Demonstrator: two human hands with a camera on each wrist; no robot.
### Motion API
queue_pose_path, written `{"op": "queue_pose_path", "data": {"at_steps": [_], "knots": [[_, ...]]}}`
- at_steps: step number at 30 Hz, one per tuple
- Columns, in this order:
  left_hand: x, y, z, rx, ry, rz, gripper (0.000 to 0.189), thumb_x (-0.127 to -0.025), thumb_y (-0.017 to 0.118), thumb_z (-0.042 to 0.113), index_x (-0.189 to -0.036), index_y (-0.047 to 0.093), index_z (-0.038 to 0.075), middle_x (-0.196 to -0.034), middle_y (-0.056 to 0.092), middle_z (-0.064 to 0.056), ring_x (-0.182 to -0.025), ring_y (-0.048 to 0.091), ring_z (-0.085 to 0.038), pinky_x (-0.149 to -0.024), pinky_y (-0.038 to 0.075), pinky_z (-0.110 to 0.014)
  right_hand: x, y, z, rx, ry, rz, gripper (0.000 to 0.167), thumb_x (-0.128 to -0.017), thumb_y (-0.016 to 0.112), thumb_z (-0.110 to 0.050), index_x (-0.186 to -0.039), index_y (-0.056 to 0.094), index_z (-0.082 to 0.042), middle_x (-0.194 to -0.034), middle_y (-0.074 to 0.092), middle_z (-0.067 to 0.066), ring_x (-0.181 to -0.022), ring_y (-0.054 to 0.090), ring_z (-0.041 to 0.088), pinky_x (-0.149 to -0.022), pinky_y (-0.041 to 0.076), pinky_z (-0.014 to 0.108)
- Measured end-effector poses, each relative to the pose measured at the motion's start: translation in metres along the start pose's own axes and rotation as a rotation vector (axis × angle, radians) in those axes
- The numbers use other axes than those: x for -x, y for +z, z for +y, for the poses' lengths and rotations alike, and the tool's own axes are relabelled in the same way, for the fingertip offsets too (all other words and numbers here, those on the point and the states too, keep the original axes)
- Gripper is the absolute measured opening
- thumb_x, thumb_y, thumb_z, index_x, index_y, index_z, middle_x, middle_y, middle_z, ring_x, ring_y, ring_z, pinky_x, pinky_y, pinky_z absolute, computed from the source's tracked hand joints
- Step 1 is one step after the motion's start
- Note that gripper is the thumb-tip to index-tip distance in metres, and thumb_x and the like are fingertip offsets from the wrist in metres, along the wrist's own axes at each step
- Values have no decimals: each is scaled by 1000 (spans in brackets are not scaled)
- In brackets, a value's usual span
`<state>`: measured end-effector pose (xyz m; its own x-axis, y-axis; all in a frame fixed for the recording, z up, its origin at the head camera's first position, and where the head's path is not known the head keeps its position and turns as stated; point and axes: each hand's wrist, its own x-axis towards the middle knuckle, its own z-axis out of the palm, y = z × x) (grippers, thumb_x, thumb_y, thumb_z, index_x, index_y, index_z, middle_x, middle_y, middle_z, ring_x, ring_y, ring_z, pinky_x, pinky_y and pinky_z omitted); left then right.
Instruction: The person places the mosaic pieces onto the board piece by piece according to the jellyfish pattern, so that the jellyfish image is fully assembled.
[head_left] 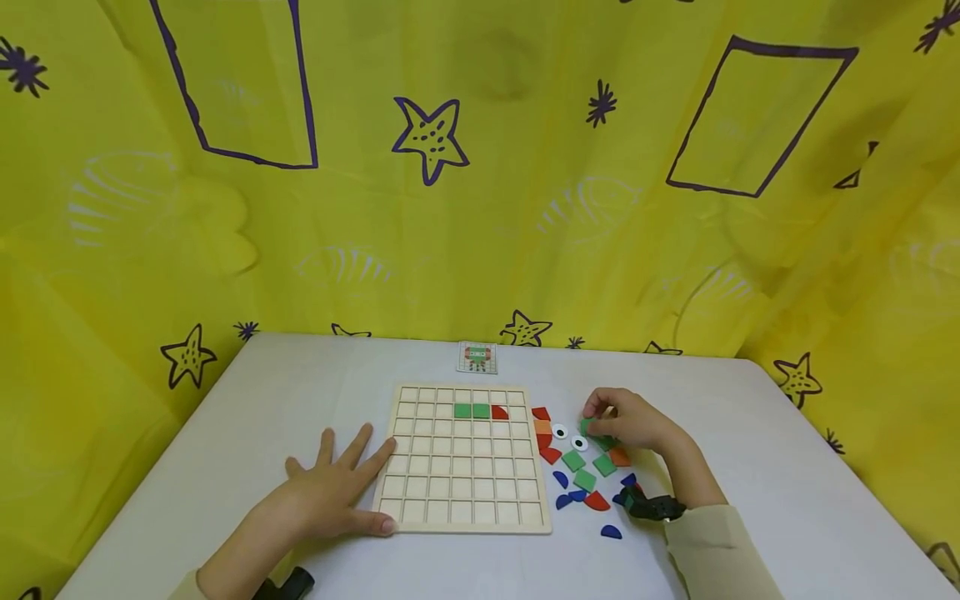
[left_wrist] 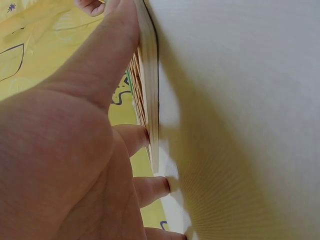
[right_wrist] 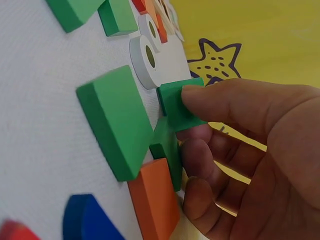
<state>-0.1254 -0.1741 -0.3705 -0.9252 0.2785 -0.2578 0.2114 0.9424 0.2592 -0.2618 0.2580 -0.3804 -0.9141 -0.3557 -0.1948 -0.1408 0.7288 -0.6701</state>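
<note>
My left hand lies with spread fingers at the left edge of a wooden grid board, its thumb and a fingertip touching the frame. In the board's second row sit two green square tiles side by side, then a tile with a red quarter-circle. Right of the board, my right hand pinches a green square tile between thumb and fingers, close over the loose pieces. Another green tile and an orange tile lie just under its fingers.
Loose pieces lie right of the board: green squares, white eye discs, red quarter-circles and blue half-circles. A small pattern card lies at the table's far edge. Yellow patterned cloth hangs behind and along both sides.
</note>
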Motion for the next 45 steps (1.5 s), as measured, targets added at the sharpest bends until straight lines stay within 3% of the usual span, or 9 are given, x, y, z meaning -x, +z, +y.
{"op": "queue_pose_path", "data": {"at_steps": [15,31,45], "knots": [[-2,-2,-1,-6,1,-5,108,-71,67,77,-158,30,23,-165,18,-20,-139,9,-68,-85,14,-92,-2,1,-5,-129,-74,58,14,-91,70,-13,-102,63,-7,-90,60,9,-78,57,23,-67,52,31],[-4,-1,0,15,-24,-25,109,-70,70,75,-158,30,24,-165,16,-20,-139,7,-69,-84,12,-93,-10,16,-28,-150,-134,122,15,-92,69,-14,-104,65,-8,-95,62,10,-79,57,25,-69,53,35],[-3,-1,1,11,-20,-17,109,-70,70,75,-158,31,23,-165,17,-20,-139,8,-69,-84,13,-93,-42,39,-60,-200,-192,37,9,-92,68,-12,-101,66,-10,-95,64,7,-81,61,26,-74,54,35]]}}
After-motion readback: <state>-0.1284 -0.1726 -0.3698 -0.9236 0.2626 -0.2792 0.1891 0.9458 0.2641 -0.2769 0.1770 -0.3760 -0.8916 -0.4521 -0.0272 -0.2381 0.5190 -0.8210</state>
